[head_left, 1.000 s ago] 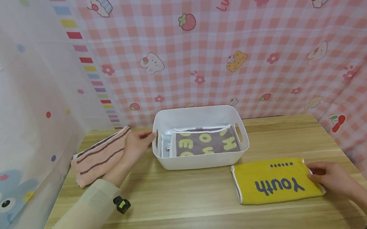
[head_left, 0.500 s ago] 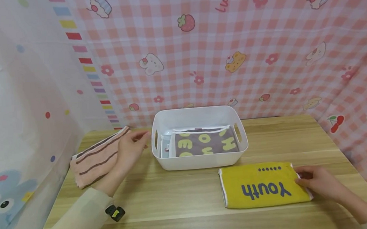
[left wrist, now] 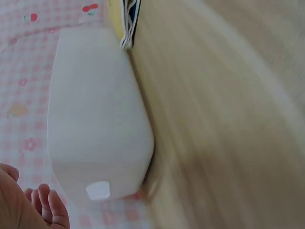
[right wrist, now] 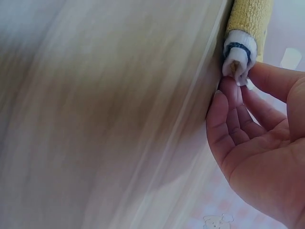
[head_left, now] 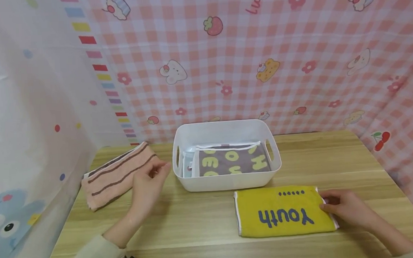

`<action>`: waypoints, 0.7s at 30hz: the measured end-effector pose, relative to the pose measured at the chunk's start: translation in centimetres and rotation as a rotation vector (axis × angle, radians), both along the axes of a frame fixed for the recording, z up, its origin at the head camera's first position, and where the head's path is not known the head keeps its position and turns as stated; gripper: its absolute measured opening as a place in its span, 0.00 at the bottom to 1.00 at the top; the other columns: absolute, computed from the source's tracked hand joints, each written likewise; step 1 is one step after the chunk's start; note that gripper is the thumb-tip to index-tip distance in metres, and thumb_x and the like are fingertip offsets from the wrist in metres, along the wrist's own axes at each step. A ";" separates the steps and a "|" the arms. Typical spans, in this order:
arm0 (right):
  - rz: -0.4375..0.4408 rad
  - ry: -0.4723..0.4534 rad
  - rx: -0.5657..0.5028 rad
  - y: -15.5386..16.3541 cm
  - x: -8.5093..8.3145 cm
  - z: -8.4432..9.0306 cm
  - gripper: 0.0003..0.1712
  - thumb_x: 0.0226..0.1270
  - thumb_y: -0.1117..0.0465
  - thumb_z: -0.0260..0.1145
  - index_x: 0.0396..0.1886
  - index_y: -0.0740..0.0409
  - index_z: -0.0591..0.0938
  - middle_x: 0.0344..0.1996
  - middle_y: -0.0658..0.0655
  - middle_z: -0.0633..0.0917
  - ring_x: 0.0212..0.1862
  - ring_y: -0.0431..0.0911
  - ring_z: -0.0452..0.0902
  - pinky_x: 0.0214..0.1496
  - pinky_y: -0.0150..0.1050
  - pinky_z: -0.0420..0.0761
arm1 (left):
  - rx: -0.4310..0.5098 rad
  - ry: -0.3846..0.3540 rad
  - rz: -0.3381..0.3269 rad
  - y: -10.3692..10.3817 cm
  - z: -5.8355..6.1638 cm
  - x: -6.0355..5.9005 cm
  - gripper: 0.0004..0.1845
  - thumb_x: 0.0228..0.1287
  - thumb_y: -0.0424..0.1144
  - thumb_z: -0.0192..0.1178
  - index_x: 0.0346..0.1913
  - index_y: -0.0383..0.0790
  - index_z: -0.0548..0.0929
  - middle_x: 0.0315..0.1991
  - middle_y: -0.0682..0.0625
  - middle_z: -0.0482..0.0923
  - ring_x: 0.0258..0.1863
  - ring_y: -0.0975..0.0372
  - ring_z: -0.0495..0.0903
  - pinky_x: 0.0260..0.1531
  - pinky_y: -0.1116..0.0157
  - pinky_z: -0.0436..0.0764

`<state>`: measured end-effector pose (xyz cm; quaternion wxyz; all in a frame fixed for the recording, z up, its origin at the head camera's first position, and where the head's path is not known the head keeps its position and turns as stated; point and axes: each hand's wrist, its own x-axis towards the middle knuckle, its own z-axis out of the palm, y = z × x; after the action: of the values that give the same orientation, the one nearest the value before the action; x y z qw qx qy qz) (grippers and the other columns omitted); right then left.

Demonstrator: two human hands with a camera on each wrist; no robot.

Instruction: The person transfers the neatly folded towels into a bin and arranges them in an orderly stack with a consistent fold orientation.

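A folded yellow towel point(head_left: 282, 211) printed "Youth" lies flat on the wooden table point(head_left: 198, 220), in front of a white plastic basket point(head_left: 227, 181). My right hand point(head_left: 330, 207) pinches the towel's right end; in the right wrist view the thumb and fingers point(right wrist: 233, 98) close on its white-and-blue hem point(right wrist: 237, 57). My left hand point(head_left: 152, 179) hovers just left of the basket with loosely curled fingers and holds nothing. It is beside a folded pink striped towel point(head_left: 118, 174). The left wrist view shows the basket's side point(left wrist: 95, 129) and my fingers point(left wrist: 45, 205).
Inside the basket lies a folded brown towel point(head_left: 233, 161) with yellow letters, and something white at its left end. Pink checked cloth hangs behind and to the right of the table, a pale dotted sheet to the left. Bare tabletop shows between my arms.
My right hand has slid the yellow towel leftward along the table. My left hand has come off the basket's left handle and the pink towel and drawn back toward me.
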<state>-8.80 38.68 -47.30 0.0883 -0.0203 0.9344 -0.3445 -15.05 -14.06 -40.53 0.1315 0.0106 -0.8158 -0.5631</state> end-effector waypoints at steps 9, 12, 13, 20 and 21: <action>-0.009 0.000 -0.021 -1.8 -0.2 -0.2 0.22 0.65 0.65 0.77 0.54 0.75 0.85 0.40 0.56 0.89 0.40 0.42 0.83 0.39 0.31 0.84 | -0.037 -0.206 -0.043 1.5 -2.2 2.2 0.07 0.70 0.36 0.69 0.43 0.34 0.90 0.32 0.44 0.85 0.29 0.60 0.79 0.27 0.70 0.77; -0.015 -0.016 -0.041 -2.4 -0.2 -0.2 0.22 0.65 0.64 0.76 0.54 0.74 0.85 0.38 0.55 0.89 0.40 0.43 0.83 0.39 0.31 0.83 | -0.002 -0.270 -0.067 2.0 -2.6 2.5 0.08 0.69 0.35 0.69 0.43 0.32 0.89 0.33 0.41 0.85 0.26 0.57 0.81 0.23 0.70 0.77; -0.016 -0.022 -0.048 -2.6 -0.2 -0.2 0.22 0.65 0.64 0.76 0.54 0.74 0.85 0.38 0.55 0.88 0.40 0.44 0.83 0.38 0.31 0.83 | 0.006 -0.286 -0.077 2.1 -2.7 2.7 0.08 0.69 0.34 0.69 0.43 0.31 0.88 0.32 0.41 0.85 0.26 0.56 0.81 0.22 0.69 0.77; -0.026 -0.027 -0.084 -4.2 -0.2 -0.1 0.20 0.64 0.65 0.76 0.52 0.73 0.86 0.37 0.55 0.89 0.39 0.45 0.83 0.38 0.32 0.83 | 0.014 -0.355 -0.188 3.1 -3.3 3.5 0.16 0.67 0.34 0.69 0.53 0.26 0.85 0.34 0.46 0.86 0.28 0.54 0.84 0.26 0.64 0.83; -0.032 -0.025 -0.084 -4.5 -0.1 -0.1 0.19 0.64 0.65 0.76 0.51 0.73 0.86 0.37 0.54 0.89 0.39 0.44 0.83 0.37 0.32 0.83 | 0.020 -0.363 -0.200 3.3 -3.4 3.6 0.18 0.67 0.34 0.69 0.54 0.25 0.84 0.35 0.46 0.86 0.29 0.54 0.85 0.27 0.62 0.84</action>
<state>-8.94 34.16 -47.42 0.0937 -0.0049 0.9180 -0.3852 -11.41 -10.81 -43.88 -0.0746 0.0320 -0.8175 -0.5702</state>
